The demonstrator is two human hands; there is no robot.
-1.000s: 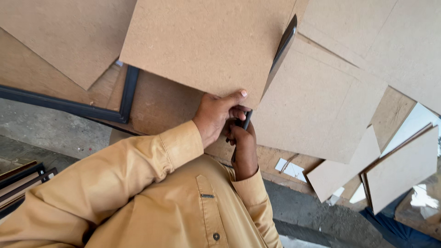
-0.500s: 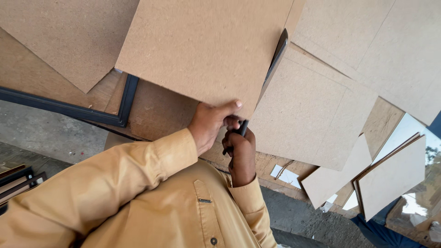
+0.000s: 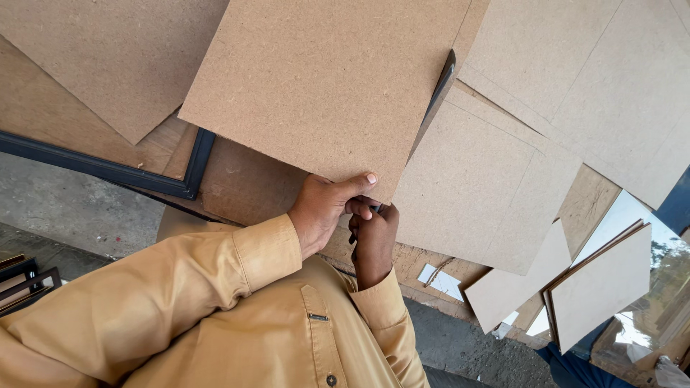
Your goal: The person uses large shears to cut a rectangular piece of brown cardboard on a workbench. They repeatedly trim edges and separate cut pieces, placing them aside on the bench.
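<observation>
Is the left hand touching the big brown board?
Touching. In the head view, the left hand grips the lower corner of the big brown board, with the thumb pressed flat on its face.

Boards around the two hands

The large board (image 3: 323,86) lies just above the left hand (image 3: 323,212), its corner under the thumb; the right hand (image 3: 374,241) sits touching, just right of it. A frame (image 3: 108,169) lies well left (partly under boards), overlapping boards (image 3: 489,194) to the right, smaller offcuts (image 3: 600,284) farther right and lower.
</observation>
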